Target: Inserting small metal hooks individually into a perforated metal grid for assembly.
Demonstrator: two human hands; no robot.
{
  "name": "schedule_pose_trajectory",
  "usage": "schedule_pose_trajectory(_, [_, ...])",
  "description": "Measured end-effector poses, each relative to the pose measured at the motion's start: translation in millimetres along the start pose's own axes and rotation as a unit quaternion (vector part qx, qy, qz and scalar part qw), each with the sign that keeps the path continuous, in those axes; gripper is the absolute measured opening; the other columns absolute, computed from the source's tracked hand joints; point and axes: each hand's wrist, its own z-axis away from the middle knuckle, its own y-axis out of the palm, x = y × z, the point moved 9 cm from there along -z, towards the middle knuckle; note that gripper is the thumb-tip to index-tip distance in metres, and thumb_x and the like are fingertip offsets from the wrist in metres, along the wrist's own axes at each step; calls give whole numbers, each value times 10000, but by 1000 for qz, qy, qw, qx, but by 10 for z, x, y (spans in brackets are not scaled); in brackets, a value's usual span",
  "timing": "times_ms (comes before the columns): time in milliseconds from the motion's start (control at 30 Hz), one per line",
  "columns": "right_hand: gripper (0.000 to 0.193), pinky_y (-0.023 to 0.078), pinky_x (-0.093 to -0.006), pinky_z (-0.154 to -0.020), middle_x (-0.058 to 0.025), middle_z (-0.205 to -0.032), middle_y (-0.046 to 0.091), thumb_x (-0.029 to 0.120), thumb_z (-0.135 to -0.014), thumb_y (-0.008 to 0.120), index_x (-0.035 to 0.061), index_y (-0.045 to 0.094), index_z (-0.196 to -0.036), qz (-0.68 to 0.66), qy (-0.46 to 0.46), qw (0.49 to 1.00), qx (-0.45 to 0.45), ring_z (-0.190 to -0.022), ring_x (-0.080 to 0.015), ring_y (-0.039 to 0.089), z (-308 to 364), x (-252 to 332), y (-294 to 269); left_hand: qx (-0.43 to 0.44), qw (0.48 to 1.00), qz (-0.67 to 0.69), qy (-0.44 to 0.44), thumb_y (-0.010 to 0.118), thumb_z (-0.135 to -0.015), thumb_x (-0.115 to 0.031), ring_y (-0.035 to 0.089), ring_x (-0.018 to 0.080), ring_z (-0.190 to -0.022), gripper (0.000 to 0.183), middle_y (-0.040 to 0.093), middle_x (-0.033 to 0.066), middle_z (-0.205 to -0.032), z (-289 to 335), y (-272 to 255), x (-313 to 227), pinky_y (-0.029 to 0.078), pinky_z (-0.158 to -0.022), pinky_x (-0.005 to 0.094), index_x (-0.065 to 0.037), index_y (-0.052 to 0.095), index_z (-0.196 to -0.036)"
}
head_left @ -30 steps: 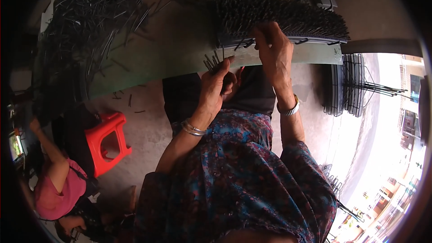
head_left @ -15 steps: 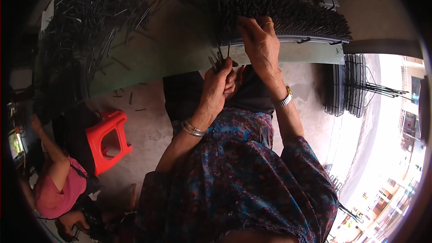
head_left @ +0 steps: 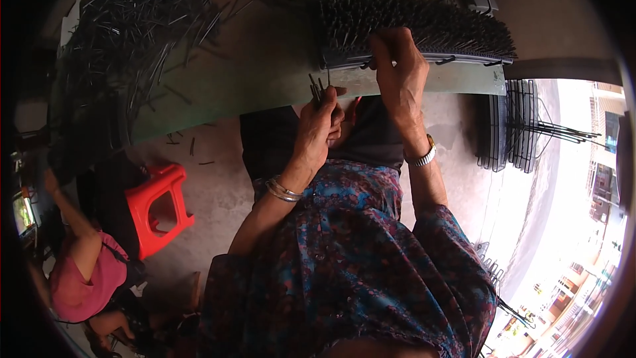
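My left hand (head_left: 319,119) is closed around a small bunch of thin dark rods (head_left: 315,86), whose ends stick up past the thumb in front of the table edge. Ahead and to the right lies a long rack (head_left: 424,20), densely packed with short dark rods standing on end. My right hand (head_left: 402,69) is at the rack's near edge, thumb and fingers pinched together among the closest rods. Whatever sits between those fingertips is hidden.
A greenish tabletop (head_left: 258,86) carries a large heap of loose dark rods (head_left: 152,13) at the far left. On the floor stands a red plastic stool (head_left: 159,212), near a person in a pink top (head_left: 93,272). More dark racks (head_left: 510,126) stand at the right.
My right hand has shifted to the right along the rack's near edge. The left hand stays nearly in place, its rods slightly rearranged.
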Motion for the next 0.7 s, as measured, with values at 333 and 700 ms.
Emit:
schedule_pose_trajectory(333, [99,454,-286,-568,-72,-768,595,33,-850,640,53,641,-946,56,-62,996,40,-630,-172,562,56,-11,337,-21,999,22,-11,555,-968,-317,325,40,-526,258,412,-40,-645,-21,-18,41,260,-452,205,-72,525,-891])
schedule_pose_trajectory(700, [151,482,-323,-601,-77,-830,628,146,-844,675,84,693,-981,118,-60,987,86,-707,-229,624,105,65,290,1,999,36,-5,595,-942,-352,317,32,-435,291,440,-37,-601,-17,33,6,207,-383,198,-64,562,-937])
